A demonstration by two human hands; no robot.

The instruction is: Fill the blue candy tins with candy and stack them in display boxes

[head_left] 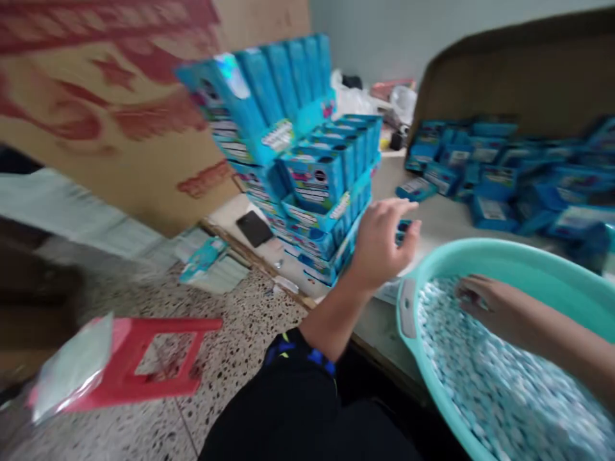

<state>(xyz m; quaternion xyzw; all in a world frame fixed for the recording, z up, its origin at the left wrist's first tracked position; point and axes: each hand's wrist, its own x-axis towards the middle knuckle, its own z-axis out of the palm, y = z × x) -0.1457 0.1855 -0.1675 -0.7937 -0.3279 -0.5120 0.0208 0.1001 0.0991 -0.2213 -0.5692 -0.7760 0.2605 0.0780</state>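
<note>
My left hand (384,240) is raised in front of the stacked blue display boxes (312,182), its thumb and fingers apart with nothing between them. A small blue box (402,229) shows partly behind its fingers. On the right, a turquoise tub (504,253) holds many small white and pale blue pieces (485,365). My right hand (480,296) rests on these pieces near the tub's far left side, fingers curled; whether it holds any of them is hidden.
Many blue boxes (494,186) lie heaped before an open brown carton (519,77). A black phone (254,228) lies left of the stack. A large printed carton (144,115) stands behind. A red stool (139,358) with a plastic bag is on the floor.
</note>
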